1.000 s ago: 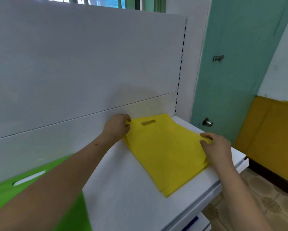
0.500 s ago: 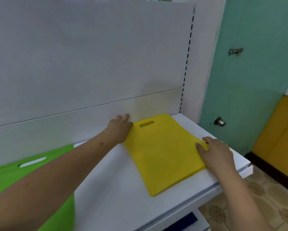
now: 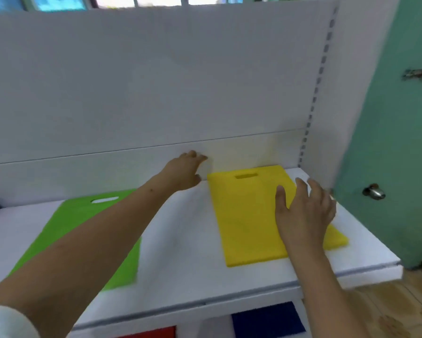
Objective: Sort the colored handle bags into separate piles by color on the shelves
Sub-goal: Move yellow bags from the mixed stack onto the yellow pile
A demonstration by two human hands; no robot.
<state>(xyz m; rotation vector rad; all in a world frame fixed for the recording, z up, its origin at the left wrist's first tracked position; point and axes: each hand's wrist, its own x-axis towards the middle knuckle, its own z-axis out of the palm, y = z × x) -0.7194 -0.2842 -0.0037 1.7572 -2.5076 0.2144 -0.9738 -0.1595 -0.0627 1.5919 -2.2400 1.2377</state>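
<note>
On shelf, far right: yellow bag [image 3: 249, 215] flat, long axis near–far, handle slot far.
Right hand [image 3: 305, 213]: fingers spread, over bag's right half, nearer.
Left hand [image 3: 184, 170]: fingers relaxed, empty, just left of bag's far corner.

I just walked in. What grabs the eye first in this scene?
The flat bright yellow handle bag on the right of the white shelf, with the right hand spread over it. Left of it lies a lime green handle bag, partly hidden by the left forearm, whose left hand reaches toward the back panel.
</note>
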